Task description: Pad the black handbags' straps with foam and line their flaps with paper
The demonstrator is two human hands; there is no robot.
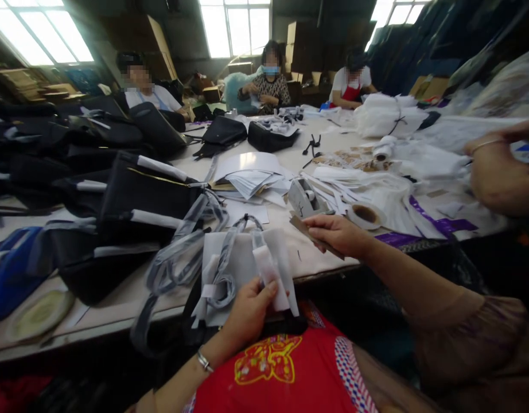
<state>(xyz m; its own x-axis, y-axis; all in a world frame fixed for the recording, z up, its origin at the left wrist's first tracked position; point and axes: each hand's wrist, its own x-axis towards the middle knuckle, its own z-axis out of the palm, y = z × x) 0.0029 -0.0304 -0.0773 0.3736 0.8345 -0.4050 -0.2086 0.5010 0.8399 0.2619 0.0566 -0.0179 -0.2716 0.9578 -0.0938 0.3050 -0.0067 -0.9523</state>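
Observation:
My left hand (pixel 251 307) is closed at the table's front edge, its thumb pressed on a white foam wrap (pixel 267 267) around a bag strap. Behind the wrap lies a translucent white sheet (pixel 242 244). A plastic-wrapped strap (pixel 225 258) loops up beside it, with its coil bound by a small white band. The bag beneath is mostly hidden against the red apron (pixel 307 373). To the right, my right hand (pixel 337 232) pinches a flat piece of brown cardboard (pixel 316 236) above the table, near a grey tape dispenser (pixel 305 198).
Black bags (pixel 148 195) are piled on the left, with a blue bag (pixel 12 269) in front. White paper sheets (pixel 247 172) lie in the middle. A tape roll (pixel 365 215) and white strips (pixel 389 195) lie right. Several people sit around the table; one person's arm (pixel 492 166) reaches in at right.

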